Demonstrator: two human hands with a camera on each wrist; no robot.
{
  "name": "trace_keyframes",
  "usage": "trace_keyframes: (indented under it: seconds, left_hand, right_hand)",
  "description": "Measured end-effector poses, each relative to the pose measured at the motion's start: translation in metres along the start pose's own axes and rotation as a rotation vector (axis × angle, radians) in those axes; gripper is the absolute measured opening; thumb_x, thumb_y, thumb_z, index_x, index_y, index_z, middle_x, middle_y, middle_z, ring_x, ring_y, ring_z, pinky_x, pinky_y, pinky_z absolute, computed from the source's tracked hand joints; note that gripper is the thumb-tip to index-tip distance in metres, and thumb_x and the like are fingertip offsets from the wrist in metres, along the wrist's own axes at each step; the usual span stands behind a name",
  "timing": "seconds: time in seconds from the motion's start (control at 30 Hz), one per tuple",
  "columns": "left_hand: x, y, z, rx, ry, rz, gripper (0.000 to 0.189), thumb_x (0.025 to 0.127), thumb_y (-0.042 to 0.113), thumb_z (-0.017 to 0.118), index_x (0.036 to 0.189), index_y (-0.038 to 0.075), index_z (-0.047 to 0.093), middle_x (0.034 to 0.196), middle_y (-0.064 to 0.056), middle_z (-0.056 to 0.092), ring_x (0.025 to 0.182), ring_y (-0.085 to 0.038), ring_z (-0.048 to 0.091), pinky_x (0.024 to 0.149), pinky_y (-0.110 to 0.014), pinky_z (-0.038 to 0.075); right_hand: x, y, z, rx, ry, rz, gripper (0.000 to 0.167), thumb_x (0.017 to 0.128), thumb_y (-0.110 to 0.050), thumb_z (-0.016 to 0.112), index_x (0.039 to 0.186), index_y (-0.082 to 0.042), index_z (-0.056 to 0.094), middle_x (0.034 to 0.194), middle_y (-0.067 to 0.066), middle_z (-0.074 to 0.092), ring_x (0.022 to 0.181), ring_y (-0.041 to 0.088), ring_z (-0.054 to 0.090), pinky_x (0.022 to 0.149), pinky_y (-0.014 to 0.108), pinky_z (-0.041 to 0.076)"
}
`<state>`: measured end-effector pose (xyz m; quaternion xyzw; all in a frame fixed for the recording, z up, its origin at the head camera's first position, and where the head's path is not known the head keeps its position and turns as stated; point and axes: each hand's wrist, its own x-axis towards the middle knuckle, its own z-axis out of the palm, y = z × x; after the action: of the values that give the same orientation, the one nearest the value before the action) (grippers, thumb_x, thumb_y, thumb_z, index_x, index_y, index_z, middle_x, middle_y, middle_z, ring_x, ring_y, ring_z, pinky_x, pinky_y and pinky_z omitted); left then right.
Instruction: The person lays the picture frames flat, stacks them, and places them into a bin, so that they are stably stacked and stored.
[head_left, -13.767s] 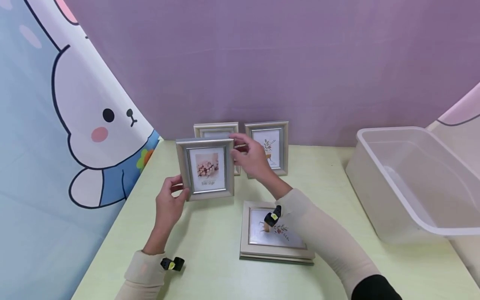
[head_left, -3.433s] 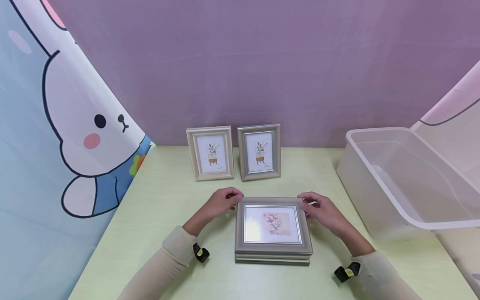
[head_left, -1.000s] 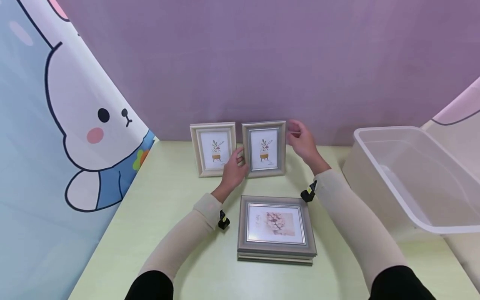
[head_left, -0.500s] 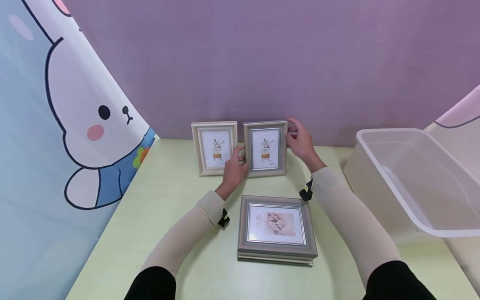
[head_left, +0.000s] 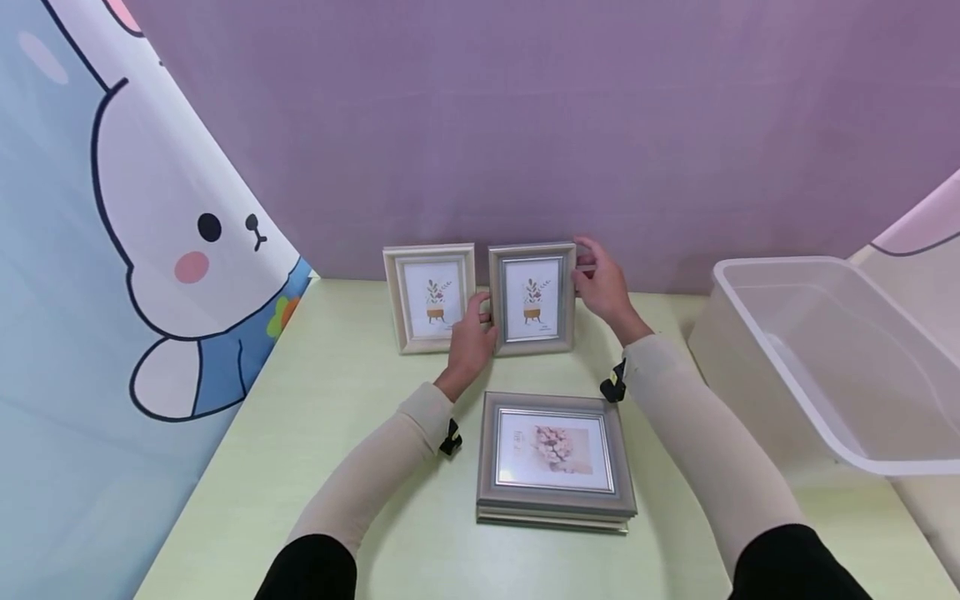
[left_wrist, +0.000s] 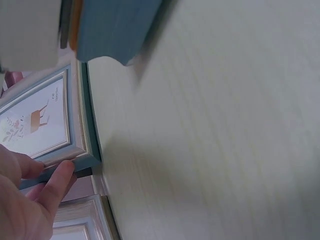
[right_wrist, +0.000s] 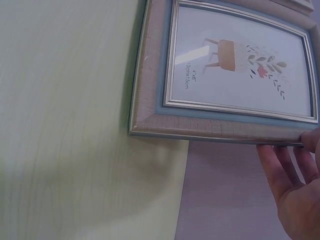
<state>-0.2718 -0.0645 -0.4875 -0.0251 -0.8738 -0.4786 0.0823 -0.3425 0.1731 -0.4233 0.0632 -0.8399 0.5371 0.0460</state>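
Observation:
At the back of the table a grey-silver picture frame (head_left: pixel 532 293) stands upright, showing a potted-plant print. My left hand (head_left: pixel 470 343) holds its left edge near the bottom, with thumb and fingers at the rim in the left wrist view. Higher up, on the opposite edge, my right hand (head_left: pixel 602 287) grips the frame, thumb at the front and fingers along the side and behind. A cream picture frame (head_left: pixel 431 292) with a similar print stands just to the left. Nearer me lies a stack of picture frames (head_left: pixel 555 454), a flower picture face up on top.
A white plastic bin (head_left: pixel 780 367) stands on the right side of the table (head_left: pixel 315 400). A purple backdrop (head_left: pixel 525 125) rises behind the frames, and a rabbit-print cloth (head_left: pixel 172 250) hangs at the left.
The flower-picture frame, held upright at first, came to lie on the stack. Both hands then left it for the grey-silver standing frame. Over the last second the right hand has closed onto its edge.

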Motion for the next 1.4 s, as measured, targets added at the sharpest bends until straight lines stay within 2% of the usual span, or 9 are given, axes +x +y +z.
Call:
trace_keyframes:
  seconds: [0.27, 0.53, 0.77, 0.87, 1.0, 1.13, 1.4]
  left_hand:
    - [-0.001, 0.003, 0.000, 0.016, -0.005, 0.000, 0.063, 0.095, 0.002, 0.065, 0.149, 0.023, 0.041, 0.122, -0.016, 0.073, 0.105, -0.030, 0.074, 0.077, -0.038, 0.063]
    - [-0.002, 0.013, -0.010, -0.008, -0.011, -0.010, 0.064, 0.093, 0.001, 0.065, 0.148, 0.024, 0.042, 0.121, -0.015, 0.074, 0.096, -0.029, 0.076, 0.068, -0.032, 0.062]
    - [-0.003, 0.019, -0.015, 0.016, 0.009, 0.003, 0.063, 0.094, 0.003, 0.066, 0.148, 0.024, 0.043, 0.122, -0.015, 0.073, 0.095, -0.028, 0.077, 0.060, -0.028, 0.060]
    - [-0.005, 0.020, -0.015, 0.025, 0.010, -0.003, 0.063, 0.094, 0.003, 0.067, 0.148, 0.025, 0.042, 0.123, -0.015, 0.073, 0.096, -0.027, 0.077, 0.059, -0.028, 0.060]
    - [-0.007, 0.021, -0.015, -0.011, -0.002, -0.005, 0.067, 0.092, 0.003, 0.069, 0.149, 0.027, 0.042, 0.125, -0.014, 0.071, 0.097, -0.027, 0.076, 0.065, -0.028, 0.062]
    - [-0.010, 0.023, -0.017, -0.016, -0.016, 0.024, 0.070, 0.092, 0.004, 0.071, 0.150, 0.028, 0.042, 0.125, -0.012, 0.070, 0.096, -0.024, 0.075, 0.068, -0.029, 0.063]
    - [-0.014, 0.033, -0.027, 0.106, 0.011, 0.148, 0.065, 0.093, 0.006, 0.071, 0.149, 0.027, 0.045, 0.120, -0.006, 0.072, 0.090, -0.020, 0.074, 0.065, -0.030, 0.060]
  right_hand:
    - [-0.004, 0.001, -0.005, -0.012, 0.011, -0.027, 0.060, 0.099, 0.001, 0.054, 0.153, -0.021, 0.042, 0.131, 0.021, 0.058, 0.109, 0.036, 0.065, 0.081, 0.047, 0.064]
    - [-0.009, -0.011, -0.012, -0.032, -0.002, -0.036, 0.059, 0.100, -0.003, 0.055, 0.153, -0.025, 0.041, 0.133, 0.017, 0.057, 0.111, 0.034, 0.064, 0.082, 0.046, 0.064]
    - [-0.018, -0.021, -0.016, 0.024, 0.022, -0.060, 0.058, 0.099, -0.001, 0.056, 0.151, -0.021, 0.044, 0.130, 0.018, 0.058, 0.108, 0.035, 0.066, 0.079, 0.045, 0.064]
    - [-0.024, -0.022, -0.018, 0.044, 0.029, -0.062, 0.057, 0.098, 0.000, 0.057, 0.151, -0.019, 0.044, 0.128, 0.019, 0.059, 0.107, 0.036, 0.066, 0.077, 0.045, 0.064]
    - [-0.030, -0.021, -0.019, 0.078, 0.051, -0.063, 0.057, 0.097, 0.000, 0.057, 0.150, -0.018, 0.045, 0.127, 0.020, 0.059, 0.106, 0.035, 0.066, 0.076, 0.042, 0.065]
    - [-0.038, -0.019, -0.022, 0.132, 0.070, -0.053, 0.058, 0.096, 0.002, 0.057, 0.149, -0.018, 0.046, 0.126, 0.022, 0.059, 0.105, 0.032, 0.065, 0.075, 0.040, 0.065]
    - [-0.054, -0.014, -0.027, 0.236, 0.090, -0.044, 0.058, 0.095, 0.004, 0.057, 0.147, -0.018, 0.043, 0.123, 0.019, 0.057, 0.097, 0.022, 0.065, 0.074, 0.036, 0.065]
